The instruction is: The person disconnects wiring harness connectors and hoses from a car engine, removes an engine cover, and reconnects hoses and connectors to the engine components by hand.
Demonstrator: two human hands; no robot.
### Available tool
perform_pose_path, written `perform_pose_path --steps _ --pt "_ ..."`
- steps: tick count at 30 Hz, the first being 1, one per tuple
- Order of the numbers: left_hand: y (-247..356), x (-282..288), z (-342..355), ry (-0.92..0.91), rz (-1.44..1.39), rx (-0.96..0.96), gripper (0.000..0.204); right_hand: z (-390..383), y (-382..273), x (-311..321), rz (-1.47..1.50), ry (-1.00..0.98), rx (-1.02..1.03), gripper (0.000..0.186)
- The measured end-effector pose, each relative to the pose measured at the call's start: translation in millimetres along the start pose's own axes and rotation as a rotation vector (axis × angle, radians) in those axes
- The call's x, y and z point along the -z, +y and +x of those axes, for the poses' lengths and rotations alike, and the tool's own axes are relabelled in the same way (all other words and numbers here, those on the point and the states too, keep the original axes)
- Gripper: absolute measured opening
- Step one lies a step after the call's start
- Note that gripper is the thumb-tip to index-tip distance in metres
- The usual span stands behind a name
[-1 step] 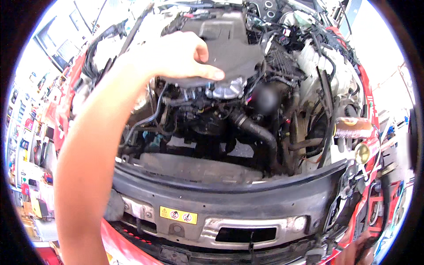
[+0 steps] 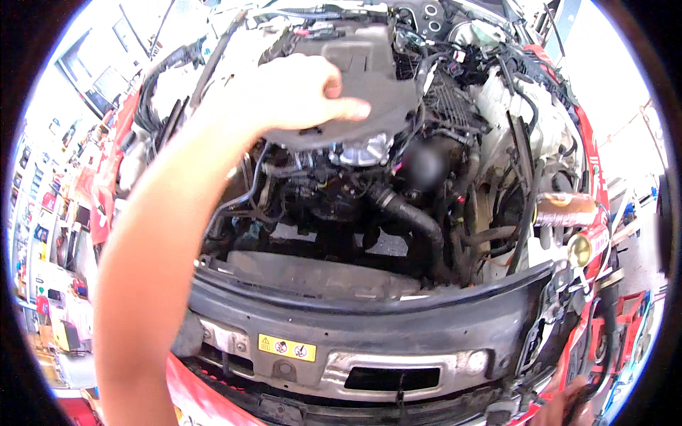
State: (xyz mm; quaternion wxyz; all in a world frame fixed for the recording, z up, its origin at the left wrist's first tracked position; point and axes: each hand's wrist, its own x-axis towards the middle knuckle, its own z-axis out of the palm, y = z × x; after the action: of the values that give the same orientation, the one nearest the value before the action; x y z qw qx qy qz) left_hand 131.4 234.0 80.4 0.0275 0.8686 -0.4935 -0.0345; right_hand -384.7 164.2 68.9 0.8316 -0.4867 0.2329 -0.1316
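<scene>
Partly beneath the left hand's grip (image 2: 302, 92), dark engine cover (image 2: 387, 92), extending rightward, can't tell whether it's clasped

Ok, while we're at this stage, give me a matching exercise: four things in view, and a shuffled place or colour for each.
1. Left hand
2. Warning label
3. Thick curved hose
4. Round metal part

A. Black
B. Silvery
C. At the engine cover
D. Yellow

Pairs: 1-C, 2-D, 3-A, 4-B
</scene>
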Motion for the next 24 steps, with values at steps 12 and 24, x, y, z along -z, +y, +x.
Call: perform_pose_path --steps 12,24 --pt "27.5 -85.0 117.1 0.436 0.191 0.261 0.076 19.8 -10.3 -17.0 0.141 -0.067 -0.302 0.056" --pt "50.0 -75.9 112.1 0.406 0.064 0.255 0.076 29.5 -4.8 7.7 0.041 -0.099 -0.417 0.055"
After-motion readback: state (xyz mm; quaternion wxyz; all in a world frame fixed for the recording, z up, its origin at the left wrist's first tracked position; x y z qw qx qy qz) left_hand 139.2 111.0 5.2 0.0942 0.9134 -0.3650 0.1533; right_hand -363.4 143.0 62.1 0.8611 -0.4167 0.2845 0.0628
